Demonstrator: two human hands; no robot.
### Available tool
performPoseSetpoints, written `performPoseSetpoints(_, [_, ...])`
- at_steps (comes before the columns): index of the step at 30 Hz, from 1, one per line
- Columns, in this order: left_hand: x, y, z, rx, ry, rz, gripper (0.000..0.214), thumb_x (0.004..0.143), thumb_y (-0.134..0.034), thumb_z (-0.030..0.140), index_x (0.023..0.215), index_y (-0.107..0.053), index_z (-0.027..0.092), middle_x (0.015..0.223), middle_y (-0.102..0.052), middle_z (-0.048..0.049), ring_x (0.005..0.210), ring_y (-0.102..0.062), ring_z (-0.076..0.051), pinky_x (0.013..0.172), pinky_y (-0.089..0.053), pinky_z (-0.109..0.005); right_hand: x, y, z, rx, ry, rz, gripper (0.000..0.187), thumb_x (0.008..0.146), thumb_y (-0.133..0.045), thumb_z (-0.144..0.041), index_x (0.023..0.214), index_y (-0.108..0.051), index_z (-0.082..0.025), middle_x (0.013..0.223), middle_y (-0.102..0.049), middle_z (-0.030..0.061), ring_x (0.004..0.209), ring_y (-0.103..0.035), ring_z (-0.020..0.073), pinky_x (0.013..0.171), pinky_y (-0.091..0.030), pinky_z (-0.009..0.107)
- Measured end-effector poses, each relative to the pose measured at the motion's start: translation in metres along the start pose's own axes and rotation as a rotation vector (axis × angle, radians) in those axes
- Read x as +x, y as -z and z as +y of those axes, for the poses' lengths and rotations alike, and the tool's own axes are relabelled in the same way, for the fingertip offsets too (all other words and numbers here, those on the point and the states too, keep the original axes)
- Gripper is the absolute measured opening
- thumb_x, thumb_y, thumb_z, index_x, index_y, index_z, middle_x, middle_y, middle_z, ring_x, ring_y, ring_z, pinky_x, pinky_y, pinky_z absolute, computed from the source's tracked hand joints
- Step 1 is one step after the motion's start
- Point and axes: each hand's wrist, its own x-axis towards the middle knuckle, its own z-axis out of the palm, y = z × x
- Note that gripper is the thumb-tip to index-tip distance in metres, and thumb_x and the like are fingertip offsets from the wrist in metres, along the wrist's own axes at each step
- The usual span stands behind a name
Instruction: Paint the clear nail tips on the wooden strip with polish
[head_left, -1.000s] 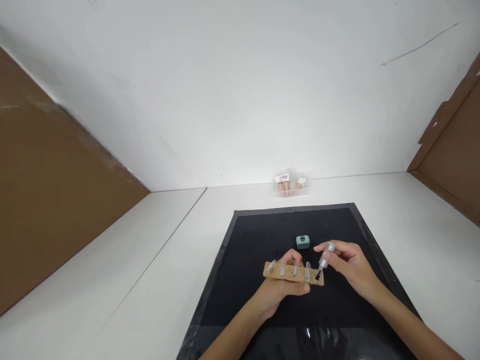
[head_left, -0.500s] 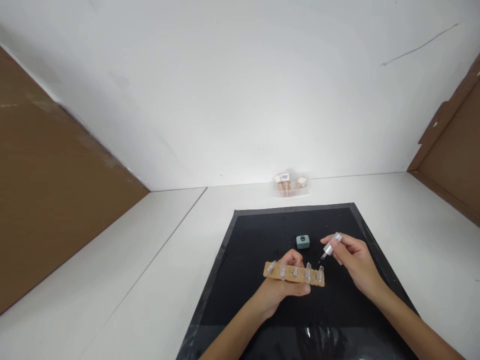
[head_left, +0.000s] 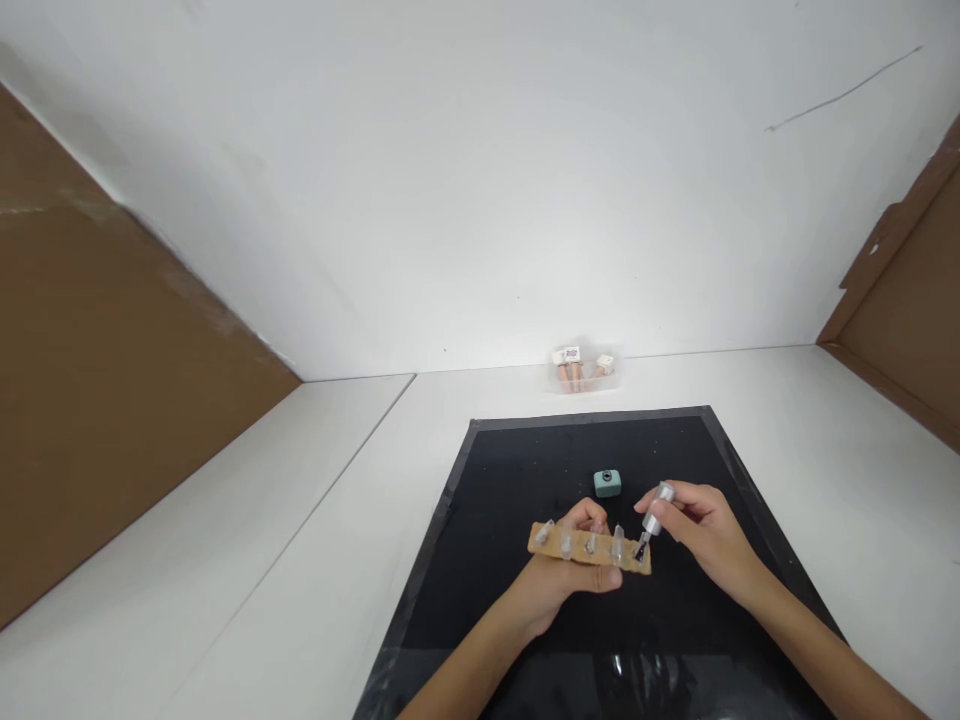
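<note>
My left hand grips a tan strip from beneath, its thumb along the near edge. Several clear false nail tips stand in a row along the strip. Between the thumb and fingers of my right hand is a nail polish brush with a silver cap handle. Its dark bristles point down and left at the rightmost nail tip; whether they touch it is hard to make out. Just beyond the hands sits a small teal bottle with a dark round opening on top.
A black mat with taped edges lies on the white table. Behind it, a clear plastic tray holds several pinkish pieces with white tops. Brown boards flank both sides, and a white wall rises behind.
My right hand has moved the brush down and left, from beside the strip to the rightmost nail tip. My left hand and the strip stay nearly still.
</note>
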Motion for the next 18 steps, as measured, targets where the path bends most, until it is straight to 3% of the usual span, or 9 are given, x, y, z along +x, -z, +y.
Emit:
performPoseSetpoints(8, [-0.0003, 0.0033, -0.0051, -0.024, -0.004, -0.006, 0.052, 0.044, -0.084, 0.028, 0.067, -0.039, 0.019, 0.061, -0.041, 0.0074, 0.057, -0.034, -0.007, 0.053, -0.028, -0.019, 0.0027, -0.0011, -0.0034, 0.016, -0.079, 0.112, 0.041, 0.073, -0.059, -0.05, 0.05, -0.057, -0.016, 0.05, -0.043, -0.0014, 0.046, -0.034, 0.0101, 0.045, -0.029, 0.024])
performPoseSetpoints(18, [-0.001, 0.0033, -0.0064, -0.035, 0.005, -0.011, 0.053, 0.044, -0.085, 0.028, 0.067, -0.038, 0.019, 0.06, -0.042, 0.008, 0.056, -0.034, -0.007, 0.052, -0.027, -0.019, 0.0021, -0.0031, -0.0058, 0.167, -0.068, 0.171, 0.047, 0.069, -0.059, -0.06, 0.061, -0.067, -0.015, 0.046, -0.039, -0.0036, 0.042, -0.03, 0.0085, 0.039, -0.024, 0.022])
